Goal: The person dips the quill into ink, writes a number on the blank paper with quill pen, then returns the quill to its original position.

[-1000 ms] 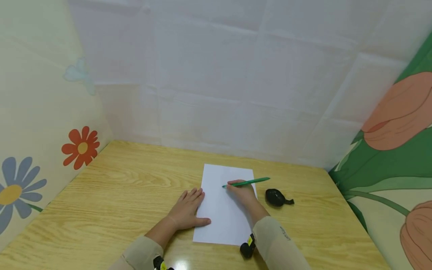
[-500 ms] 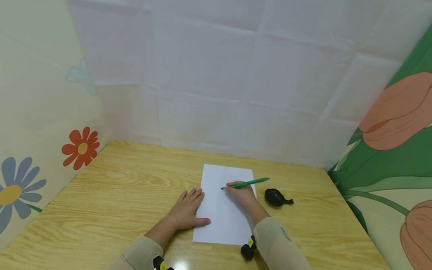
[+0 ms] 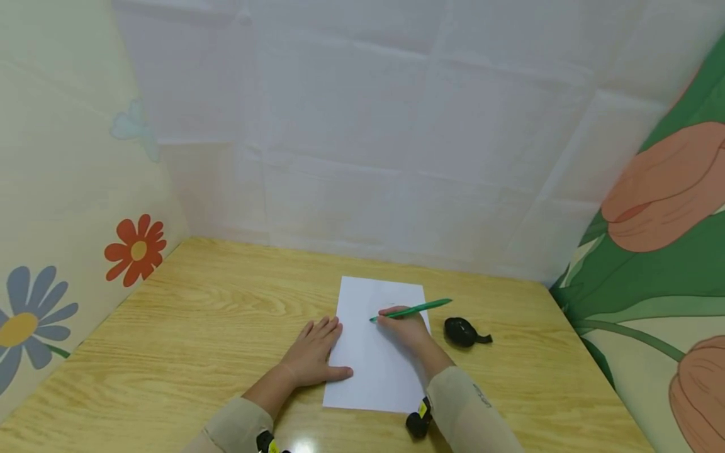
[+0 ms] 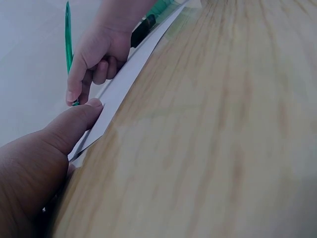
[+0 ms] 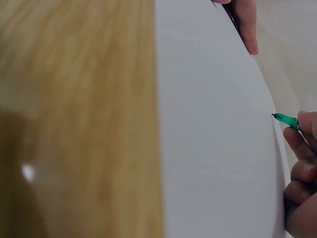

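Prob. mid-writing: my R hand (image 3: 409,329) pinches the green pen (image 3: 426,306), nib at mid-paper (image 3: 368,390) on the wood-grain table (image 3: 226,302); L hand (image 3: 313,357) lies flat, thumb out, on its L edge. Next stroke prob. needs steady paper.

Left hand (image 3: 313,357) lying flat, right hand (image 3: 409,329) pinching.
From my remote seat I'm seeing both forearms (image 3: 269,391) slanting inward; the left thumb (image 3: 340,374) is sticking out from straight fingers (image 3: 325,328), while the right fingers (image 4: 101,72) are curling underneath.

Matt paper (image 3: 370,358), plastic pen (image 3: 421,307), glossy wood-grain table (image 3: 226,314)
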Motion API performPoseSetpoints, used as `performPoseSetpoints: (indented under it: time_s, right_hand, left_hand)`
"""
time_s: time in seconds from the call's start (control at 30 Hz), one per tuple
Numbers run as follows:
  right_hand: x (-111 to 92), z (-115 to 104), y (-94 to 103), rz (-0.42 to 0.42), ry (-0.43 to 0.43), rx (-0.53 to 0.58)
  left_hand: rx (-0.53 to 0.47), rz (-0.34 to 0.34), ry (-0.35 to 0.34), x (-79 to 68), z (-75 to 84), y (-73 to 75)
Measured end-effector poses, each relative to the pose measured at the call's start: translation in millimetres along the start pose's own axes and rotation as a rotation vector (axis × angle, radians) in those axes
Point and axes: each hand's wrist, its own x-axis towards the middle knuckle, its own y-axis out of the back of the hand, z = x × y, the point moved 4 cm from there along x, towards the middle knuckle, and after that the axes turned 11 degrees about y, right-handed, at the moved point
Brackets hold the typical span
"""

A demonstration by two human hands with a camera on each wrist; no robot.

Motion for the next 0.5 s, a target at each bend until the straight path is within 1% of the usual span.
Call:
performPoseSetpoints:
  time_s: [0.5]
  right_hand:
    - [-6.2,-3.7,0.7,-0.035,0.011,-0.017]
  left_hand:
    - [-0.011,0.002,-0.003,-1.2,0.8,1.4]
